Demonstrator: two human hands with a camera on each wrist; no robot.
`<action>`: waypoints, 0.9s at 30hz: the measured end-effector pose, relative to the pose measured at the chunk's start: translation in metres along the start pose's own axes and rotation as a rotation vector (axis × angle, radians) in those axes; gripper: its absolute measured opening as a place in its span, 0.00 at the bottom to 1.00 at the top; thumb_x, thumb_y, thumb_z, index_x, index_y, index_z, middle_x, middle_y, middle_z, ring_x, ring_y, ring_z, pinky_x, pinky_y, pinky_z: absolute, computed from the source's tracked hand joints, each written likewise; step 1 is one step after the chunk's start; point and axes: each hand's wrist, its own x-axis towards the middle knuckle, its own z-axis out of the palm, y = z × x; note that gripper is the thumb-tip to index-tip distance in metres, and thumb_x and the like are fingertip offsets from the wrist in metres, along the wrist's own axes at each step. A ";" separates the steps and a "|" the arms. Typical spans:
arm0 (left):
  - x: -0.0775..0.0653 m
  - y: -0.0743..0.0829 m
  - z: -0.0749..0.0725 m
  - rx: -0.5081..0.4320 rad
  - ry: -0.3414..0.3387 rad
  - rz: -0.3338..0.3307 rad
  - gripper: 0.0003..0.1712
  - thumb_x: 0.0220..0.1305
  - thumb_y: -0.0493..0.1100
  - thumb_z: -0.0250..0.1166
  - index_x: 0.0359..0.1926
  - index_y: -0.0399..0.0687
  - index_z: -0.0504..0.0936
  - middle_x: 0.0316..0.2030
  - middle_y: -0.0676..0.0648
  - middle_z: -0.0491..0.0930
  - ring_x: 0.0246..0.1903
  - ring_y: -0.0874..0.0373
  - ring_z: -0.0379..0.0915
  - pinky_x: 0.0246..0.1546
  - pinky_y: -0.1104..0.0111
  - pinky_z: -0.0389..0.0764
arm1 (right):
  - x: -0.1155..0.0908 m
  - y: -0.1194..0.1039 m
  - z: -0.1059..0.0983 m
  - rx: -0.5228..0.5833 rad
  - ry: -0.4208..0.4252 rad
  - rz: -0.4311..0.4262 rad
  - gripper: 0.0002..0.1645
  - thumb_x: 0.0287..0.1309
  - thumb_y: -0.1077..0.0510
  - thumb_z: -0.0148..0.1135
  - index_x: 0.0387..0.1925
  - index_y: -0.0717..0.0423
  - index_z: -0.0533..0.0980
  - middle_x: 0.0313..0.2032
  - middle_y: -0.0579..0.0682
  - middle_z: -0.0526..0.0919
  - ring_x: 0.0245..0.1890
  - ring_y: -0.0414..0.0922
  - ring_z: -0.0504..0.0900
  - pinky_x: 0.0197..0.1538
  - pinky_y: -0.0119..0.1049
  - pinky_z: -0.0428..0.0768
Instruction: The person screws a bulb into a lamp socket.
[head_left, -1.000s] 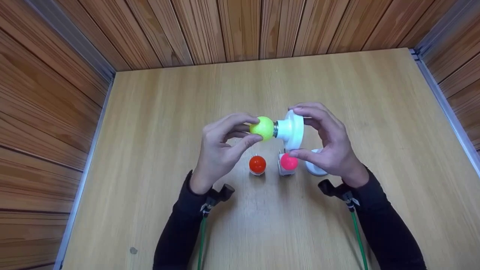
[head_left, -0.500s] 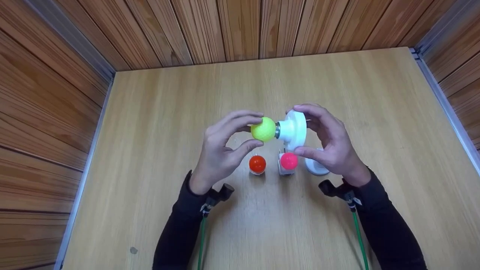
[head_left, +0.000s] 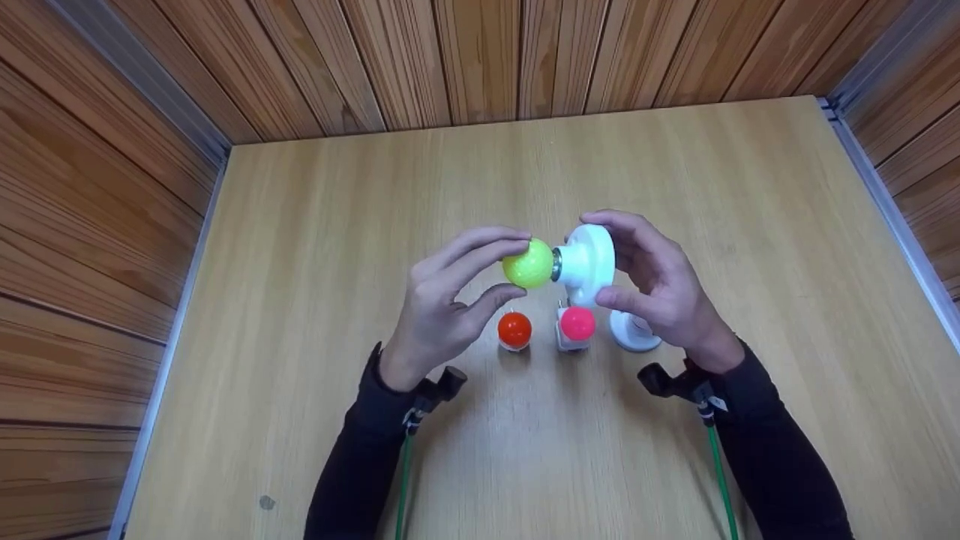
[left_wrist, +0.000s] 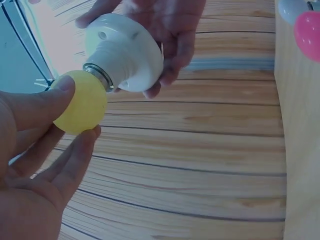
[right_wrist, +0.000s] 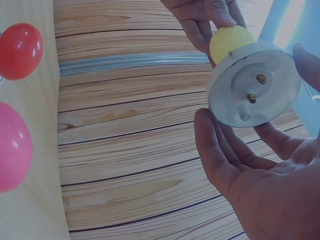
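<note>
A yellow light bulb (head_left: 528,264) is pinched between the thumb and fingers of my left hand (head_left: 448,304). Its metal screw base sits in the mouth of a white lamp socket (head_left: 589,264), with a band of thread showing. My right hand (head_left: 664,289) holds the socket by its round flange, thumb below and fingers above. Both are held up over the table, lying sideways. In the right wrist view, the back of the lamp socket (right_wrist: 240,107) shows two brass terminals. The left wrist view shows the yellow bulb (left_wrist: 82,102) between thumb and fingertips.
On the wooden table (head_left: 337,300) stand a red bulb (head_left: 514,328) and a pink bulb (head_left: 577,323) below the hands. A white round-based piece (head_left: 634,334) is partly behind my right thumb. Wood-plank walls (head_left: 480,60) enclose the back and sides.
The socket has shifted slightly right and down and turned a little in my right hand. My left fingers have re-placed themselves round the bulb.
</note>
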 end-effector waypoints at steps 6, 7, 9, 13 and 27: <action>-0.001 0.000 0.000 0.069 -0.019 0.078 0.22 0.64 0.33 0.75 0.58 0.30 0.84 0.54 0.36 0.87 0.56 0.48 0.87 0.65 0.65 0.86 | 0.000 0.000 -0.002 0.013 -0.015 0.045 0.35 0.64 0.68 0.65 0.71 0.69 0.69 0.58 0.47 0.85 0.56 0.42 0.84 0.60 0.28 0.86; -0.001 0.000 0.000 0.070 -0.021 0.085 0.22 0.64 0.33 0.75 0.58 0.30 0.84 0.54 0.36 0.87 0.56 0.48 0.87 0.65 0.65 0.86 | -0.001 0.000 -0.003 0.012 -0.016 0.053 0.34 0.64 0.68 0.65 0.71 0.69 0.69 0.58 0.47 0.86 0.55 0.41 0.85 0.58 0.28 0.86; -0.001 0.000 0.000 0.064 -0.023 0.090 0.22 0.64 0.33 0.75 0.58 0.31 0.85 0.54 0.36 0.88 0.56 0.48 0.87 0.65 0.65 0.86 | -0.001 -0.001 -0.003 0.014 -0.019 0.069 0.34 0.65 0.67 0.64 0.71 0.68 0.69 0.57 0.46 0.86 0.53 0.41 0.85 0.56 0.28 0.86; 0.001 0.000 0.000 0.023 -0.018 0.072 0.22 0.63 0.33 0.76 0.57 0.31 0.85 0.54 0.36 0.87 0.56 0.48 0.87 0.64 0.64 0.87 | -0.001 -0.001 -0.004 0.019 -0.012 0.079 0.33 0.68 0.63 0.64 0.72 0.67 0.70 0.56 0.44 0.86 0.51 0.39 0.85 0.53 0.27 0.85; -0.001 -0.001 0.002 -0.126 -0.021 -0.230 0.27 0.68 0.37 0.73 0.64 0.32 0.79 0.56 0.39 0.87 0.50 0.55 0.90 0.53 0.67 0.92 | 0.001 -0.001 0.005 -0.067 0.077 -0.111 0.43 0.51 0.74 0.76 0.68 0.78 0.68 0.63 0.50 0.83 0.62 0.43 0.84 0.69 0.32 0.84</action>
